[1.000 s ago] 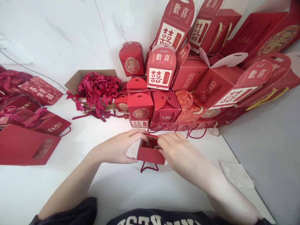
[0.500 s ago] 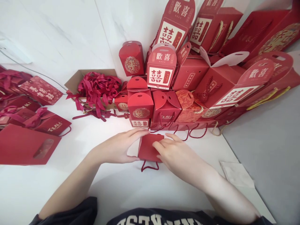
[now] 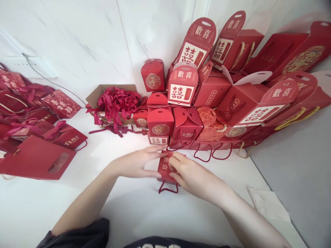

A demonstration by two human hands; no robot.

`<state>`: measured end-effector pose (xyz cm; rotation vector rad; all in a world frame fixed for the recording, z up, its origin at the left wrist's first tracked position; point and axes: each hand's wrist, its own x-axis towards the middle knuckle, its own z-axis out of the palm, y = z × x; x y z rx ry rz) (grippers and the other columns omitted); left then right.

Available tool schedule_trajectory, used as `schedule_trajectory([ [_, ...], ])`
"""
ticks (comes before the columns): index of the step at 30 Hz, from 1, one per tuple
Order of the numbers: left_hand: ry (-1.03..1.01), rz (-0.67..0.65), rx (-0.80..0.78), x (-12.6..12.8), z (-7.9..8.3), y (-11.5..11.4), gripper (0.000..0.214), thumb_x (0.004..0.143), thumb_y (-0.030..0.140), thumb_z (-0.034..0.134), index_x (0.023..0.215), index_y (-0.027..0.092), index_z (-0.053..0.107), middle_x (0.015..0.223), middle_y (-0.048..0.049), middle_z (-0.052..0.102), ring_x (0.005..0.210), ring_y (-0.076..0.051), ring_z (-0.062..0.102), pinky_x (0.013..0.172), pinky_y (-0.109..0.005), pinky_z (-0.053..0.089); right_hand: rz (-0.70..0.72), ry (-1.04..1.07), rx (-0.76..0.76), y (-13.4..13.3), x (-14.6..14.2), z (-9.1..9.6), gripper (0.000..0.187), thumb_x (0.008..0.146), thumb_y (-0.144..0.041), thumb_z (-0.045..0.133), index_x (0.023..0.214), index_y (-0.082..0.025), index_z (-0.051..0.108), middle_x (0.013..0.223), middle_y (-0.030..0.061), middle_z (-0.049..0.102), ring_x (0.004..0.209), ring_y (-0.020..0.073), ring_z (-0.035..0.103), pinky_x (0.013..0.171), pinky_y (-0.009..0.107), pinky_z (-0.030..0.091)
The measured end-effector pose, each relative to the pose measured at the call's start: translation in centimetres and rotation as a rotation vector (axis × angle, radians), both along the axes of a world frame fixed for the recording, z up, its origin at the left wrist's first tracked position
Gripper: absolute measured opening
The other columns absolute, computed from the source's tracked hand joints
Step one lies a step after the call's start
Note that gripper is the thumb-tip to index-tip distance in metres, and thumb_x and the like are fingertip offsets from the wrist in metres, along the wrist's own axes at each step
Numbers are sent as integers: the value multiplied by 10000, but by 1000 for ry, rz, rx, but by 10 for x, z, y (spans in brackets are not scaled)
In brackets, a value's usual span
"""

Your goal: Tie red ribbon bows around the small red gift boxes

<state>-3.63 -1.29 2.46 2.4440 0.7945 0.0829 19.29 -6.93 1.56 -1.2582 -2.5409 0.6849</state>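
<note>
A small red gift box with gold lettering and a dark red cord loop stands on the white table in front of me. My left hand holds its left side, fingers stretched along the top edge. My right hand grips its right side, fingers curled over the top flap. Both hands touch the box.
A heap of red gift boxes and bags fills the corner behind. A cardboard box of red ribbons sits at the back left. More red bags lie at left. A white paper lies at right near the table edge.
The box was open a second ago, then its flap came down over the opening. My hands now press the closed top, gold lettering showing, and my view has shifted slightly.
</note>
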Motion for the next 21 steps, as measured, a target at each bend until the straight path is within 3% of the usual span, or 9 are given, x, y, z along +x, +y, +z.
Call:
schedule_trajectory([
  [2,-77,192,91,-18,8,19,315,903,457,535,1091,260,693,1257,-46,647,1210,-229,567,1058,-378,443,27,1,-3,0,1,4,115,914,-132,506,1016,-139,560,1055,103,596,944,210,618,810,332,514],
  [4,-204,562,317,-41,10,46,327,902,456,515,931,207,726,1131,-68,684,1039,-223,638,918,-359,523,60,-21,-1,-1,2,7,88,930,-188,515,985,-146,569,1028,97,605,940,218,613,795,337,509],
  [6,-212,825,575,-65,6,78,326,897,414,508,945,186,736,1209,-85,648,1113,-252,592,949,-395,498,92,-50,10,-2,3,8,100,941,-233,517,937,-149,572,1003,93,614,941,231,607,775,347,507],
  [7,-161,875,659,-76,2,94,315,893,391,508,982,195,739,1304,-79,600,1209,-275,529,1028,-435,438,101,-58,16,-2,3,9,114,945,-248,516,918,-151,570,994,90,618,939,234,606,767,350,507],
  [10,20,863,707,-102,-6,135,333,890,376,506,1088,213,718,1466,-76,463,1358,-307,371,1115,-502,311,101,-55,33,-3,3,9,132,952,-259,510,895,-155,567,992,84,624,940,232,606,763,346,504],
  [15,157,821,703,-111,3,159,343,850,304,577,1176,244,664,1114,-56,713,1176,-283,558,1155,-616,77,105,-59,52,-3,6,10,131,941,-265,528,894,-153,577,1002,87,632,928,234,615,763,348,500],
  [17,13,833,679,-107,15,154,326,833,311,621,1143,229,685,1067,-43,732,1088,-266,617,1155,-586,173,106,-54,58,-3,7,11,141,943,-273,526,897,-154,584,995,87,637,924,236,617,761,349,499],
  [21,-617,811,438,-91,44,127,311,815,355,696,1070,177,720,1006,-24,753,941,-205,687,949,-409,535,109,-7,62,-2,9,14,143,948,-271,520,936,-158,605,994,85,645,931,227,615,790,346,497],
])
